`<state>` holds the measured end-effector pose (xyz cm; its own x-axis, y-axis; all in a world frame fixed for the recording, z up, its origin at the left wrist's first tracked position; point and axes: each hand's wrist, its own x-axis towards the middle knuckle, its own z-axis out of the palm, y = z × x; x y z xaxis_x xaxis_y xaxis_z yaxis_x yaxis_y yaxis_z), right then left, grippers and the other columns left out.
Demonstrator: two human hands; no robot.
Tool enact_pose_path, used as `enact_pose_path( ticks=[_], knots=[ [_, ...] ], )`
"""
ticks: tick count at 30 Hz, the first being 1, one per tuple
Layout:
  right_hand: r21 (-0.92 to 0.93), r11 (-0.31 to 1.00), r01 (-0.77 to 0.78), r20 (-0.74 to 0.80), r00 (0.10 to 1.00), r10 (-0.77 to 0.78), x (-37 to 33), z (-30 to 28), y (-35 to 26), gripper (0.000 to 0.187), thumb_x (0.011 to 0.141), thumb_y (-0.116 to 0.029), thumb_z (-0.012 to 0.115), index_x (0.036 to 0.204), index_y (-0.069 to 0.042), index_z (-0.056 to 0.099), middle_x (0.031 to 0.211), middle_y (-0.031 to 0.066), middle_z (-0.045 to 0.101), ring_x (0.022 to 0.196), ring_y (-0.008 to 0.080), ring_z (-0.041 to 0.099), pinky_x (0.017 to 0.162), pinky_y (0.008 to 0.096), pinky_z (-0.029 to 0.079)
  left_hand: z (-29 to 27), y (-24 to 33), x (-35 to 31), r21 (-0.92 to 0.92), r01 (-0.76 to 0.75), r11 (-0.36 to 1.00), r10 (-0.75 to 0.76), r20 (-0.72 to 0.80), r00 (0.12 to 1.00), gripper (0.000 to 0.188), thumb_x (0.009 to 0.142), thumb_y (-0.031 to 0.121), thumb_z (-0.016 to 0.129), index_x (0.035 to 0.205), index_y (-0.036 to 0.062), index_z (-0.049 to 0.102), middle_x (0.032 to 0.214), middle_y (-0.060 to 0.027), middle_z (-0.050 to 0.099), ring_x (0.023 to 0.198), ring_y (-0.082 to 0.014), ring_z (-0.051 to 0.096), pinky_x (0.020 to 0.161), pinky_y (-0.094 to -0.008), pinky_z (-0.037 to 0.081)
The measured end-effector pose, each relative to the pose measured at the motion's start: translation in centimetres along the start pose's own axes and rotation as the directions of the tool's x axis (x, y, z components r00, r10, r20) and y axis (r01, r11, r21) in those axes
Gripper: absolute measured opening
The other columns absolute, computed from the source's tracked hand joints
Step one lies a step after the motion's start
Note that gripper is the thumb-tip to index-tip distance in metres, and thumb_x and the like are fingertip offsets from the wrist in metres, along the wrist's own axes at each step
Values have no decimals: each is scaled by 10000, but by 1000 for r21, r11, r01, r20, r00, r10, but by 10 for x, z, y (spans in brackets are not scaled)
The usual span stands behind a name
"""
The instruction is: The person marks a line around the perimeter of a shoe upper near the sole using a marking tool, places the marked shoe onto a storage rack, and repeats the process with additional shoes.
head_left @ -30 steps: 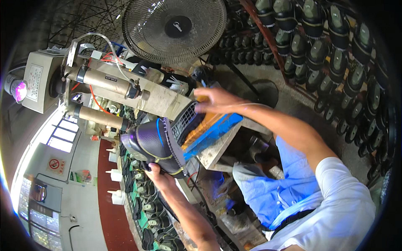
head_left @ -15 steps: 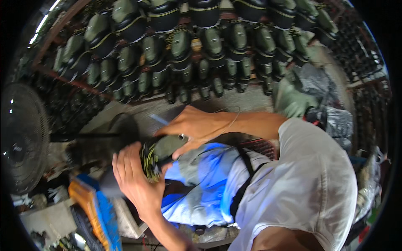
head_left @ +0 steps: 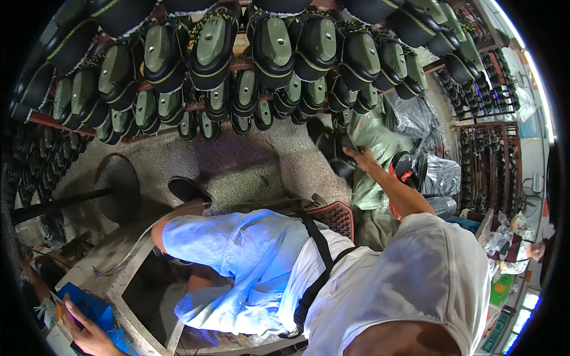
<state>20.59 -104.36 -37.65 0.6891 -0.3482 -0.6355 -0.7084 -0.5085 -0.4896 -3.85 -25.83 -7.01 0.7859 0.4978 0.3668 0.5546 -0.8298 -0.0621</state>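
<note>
My right hand [head_left: 363, 159] is stretched out ahead of me and grips a dark shoe [head_left: 332, 149] by its upper, holding it just below the rack of shoes [head_left: 267, 53]. The rack's rows hold several dark shoes with olive-green soles facing me. My left hand [head_left: 83, 333] is at the lower left edge of the view, fingers spread on a blue tray [head_left: 98, 313] that sits on the corner of the workbench [head_left: 127, 267]. My knees in light blue shorts are between the two hands.
A fan's round base and pole [head_left: 116, 187] stand on the concrete floor at the left. Green cloth and plastic bags [head_left: 415, 118] lie heaped to the right of the held shoe. More shoe racks [head_left: 487, 154] stand at the far right, with another person's hand [head_left: 537, 250] near them.
My head has swung from the machine and fan toward the shoe rack. The shoe, held in both hands half a second ago, is now in my right hand alone, reached outward; my left hand dropped to the blue tray.
</note>
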Motion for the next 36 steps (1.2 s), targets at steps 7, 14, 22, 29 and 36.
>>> enact_pose_path(
  ticks=[7,14,22,29,36],
  knots=[
    [-83,996,33,-545,835,-73,200,41,-7,682,804,-558,822,1199,-12,723,1164,213,754,1096,365,711,961,448,528,15,-32,7,32,-30,999,28,62,998,479,1109,425,497,1282,48,736,1318,-145,707,1278,-311,624,1092,-388,460],
    [-209,976,55,-662,727,-182,218,98,-2,498,800,-413,798,1114,-31,734,1064,251,754,1015,448,727,846,526,587,3,-23,3,42,52,998,-54,40,998,382,1094,331,565,1272,49,752,1306,-165,715,1277,-304,641,1099,-404,498],
    [-242,786,569,-362,699,-617,150,210,-82,484,887,-334,801,1262,-61,661,1034,233,756,1002,450,708,841,512,557,-18,43,3,24,-70,997,71,-49,996,360,1004,282,722,1253,22,730,1046,-123,788,914,-281,753,863,-358,617],
    [-27,956,-291,-407,877,255,240,267,-125,667,778,-537,833,1300,-147,695,1335,75,696,1228,236,663,1023,381,535,-16,43,10,-46,40,998,-42,-43,998,283,1014,216,695,1213,19,734,1080,-131,781,905,-266,760,833,-385,622],
    [-273,961,-40,-564,816,-127,166,270,-135,626,755,-609,814,1099,-90,755,1120,186,753,1082,390,712,926,479,572,-10,49,10,-102,-59,993,53,-65,996,346,1011,250,717,1241,-7,704,1086,-150,781,869,-245,763,780,-360,623]
  ],
)
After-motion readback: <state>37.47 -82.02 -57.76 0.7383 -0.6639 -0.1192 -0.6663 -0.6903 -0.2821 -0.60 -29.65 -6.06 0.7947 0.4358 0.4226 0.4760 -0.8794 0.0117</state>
